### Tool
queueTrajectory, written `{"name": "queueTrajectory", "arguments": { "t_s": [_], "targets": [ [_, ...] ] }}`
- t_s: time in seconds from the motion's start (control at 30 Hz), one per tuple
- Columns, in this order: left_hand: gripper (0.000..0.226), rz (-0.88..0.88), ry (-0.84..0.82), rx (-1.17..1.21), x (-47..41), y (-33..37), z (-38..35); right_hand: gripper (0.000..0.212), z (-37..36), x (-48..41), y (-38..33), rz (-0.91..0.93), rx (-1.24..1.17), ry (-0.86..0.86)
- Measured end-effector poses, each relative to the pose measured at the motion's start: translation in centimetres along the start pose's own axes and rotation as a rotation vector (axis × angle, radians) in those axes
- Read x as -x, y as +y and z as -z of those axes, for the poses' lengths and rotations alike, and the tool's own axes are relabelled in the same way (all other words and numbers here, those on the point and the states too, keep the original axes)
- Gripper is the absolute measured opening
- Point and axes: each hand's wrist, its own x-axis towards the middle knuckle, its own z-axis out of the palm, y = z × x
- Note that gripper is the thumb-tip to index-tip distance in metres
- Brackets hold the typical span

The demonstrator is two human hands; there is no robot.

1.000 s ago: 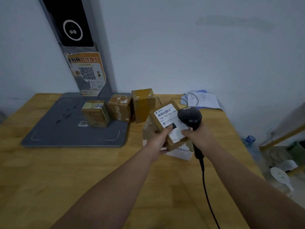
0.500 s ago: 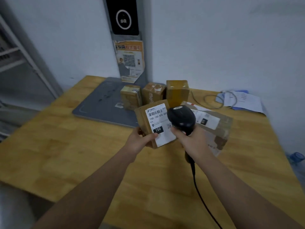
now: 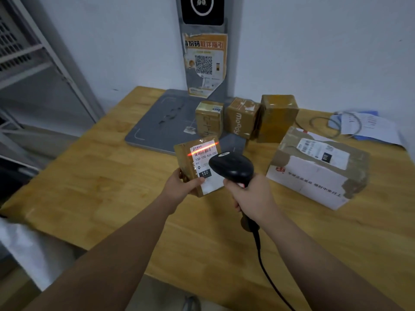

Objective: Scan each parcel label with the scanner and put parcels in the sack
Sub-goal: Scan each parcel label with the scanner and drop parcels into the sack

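Right now the small brown parcel (image 3: 193,158) is held up off the bench (image 3: 112,187), just left of the scanner (image 3: 231,168) and a little in front of it. The left hand (image 3: 182,185) grips the parcel by its bottom end, thumb on the front and fingers curled behind. The right hand (image 3: 251,196) is wrapped round the scanner's handle, and the black cord (image 3: 260,254) hangs down from it.

The parcel stands tall, leaning a bit to the left at the top. Its white label (image 3: 205,162) faces the scanner. The red line (image 3: 203,149) from the scanner falls across the bars at the top of the label, so the scan looks to be going on.

Next the parcel has to go in the sack. I cannot see the sack for sure. A blurry white shape (image 3: 20,245) sits low off the left edge of the bench, and that may be it. If so, it lies down and to the left, on the side of the left hand, which has the parcel and is nearer.

A big box (image 3: 314,167) lies on the bench to the right. Three small boxes (image 3: 242,117) stand in a row at the back.
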Motion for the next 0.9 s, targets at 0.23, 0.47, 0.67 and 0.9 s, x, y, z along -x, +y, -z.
{"name": "queueTrajectory", "arguments": {
  "t_s": [0.23,0.47,0.67,0.9],
  "targets": [
    [0.054,-0.004,-0.032,-0.010,-1.8,-0.8,3.1,0.028,-4.0,-0.2,-1.3,-0.041,-0.037,0.017],
    [0.058,-0.008,-0.046,-0.018,-2.5,-0.9,5.5,0.025,-6.4,-0.3,-2.2,-0.047,-0.032,0.041],
    [0.059,-0.023,-0.051,-0.039,-2.8,-1.2,6.6,0.021,-7.4,-0.2,-2.6,-0.049,-0.001,0.057],
    [0.061,-0.028,-0.055,-0.049,-2.9,-1.5,7.1,0.023,-7.8,0.5,-2.8,-0.072,-0.021,0.073]
  ]
}}
